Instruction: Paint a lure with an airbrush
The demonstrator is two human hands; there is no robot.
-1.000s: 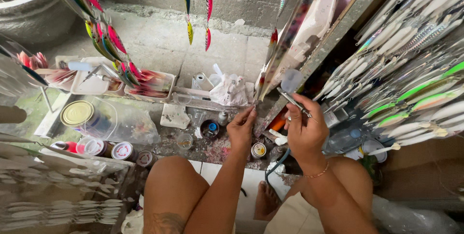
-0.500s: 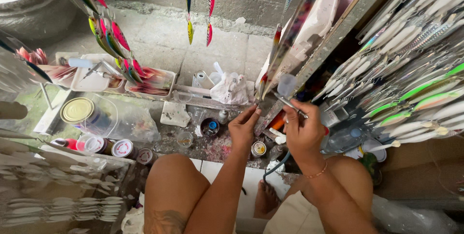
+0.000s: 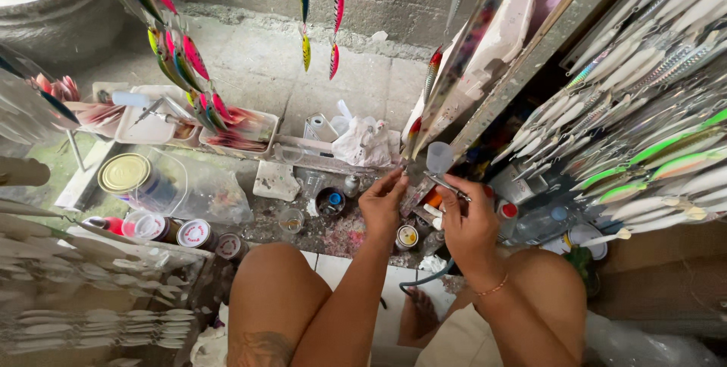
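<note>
My left hand [image 3: 382, 202] pinches the lower end of a slim painted fishing lure [image 3: 413, 138] that stands upright in front of a paint-spattered board. Close beside it, my right hand [image 3: 471, 224] grips a metal airbrush [image 3: 448, 184] with a translucent cup [image 3: 439, 157] on top. The nozzle points left at the lure, just apart from my left fingers. A hose [image 3: 424, 277] drops from the airbrush between my bare knees.
Small paint jars [image 3: 195, 232] and a tin can with a gold lid [image 3: 125, 172] stand at the left. White trays [image 3: 236, 131] hold painted lures. Bright lures [image 3: 189, 56] hang overhead. Racks of pale and green lures [image 3: 644, 132] fill the right side.
My left hand has lifted a little and closed in on the lure. The right hand with the airbrush has edged nearer to it.
</note>
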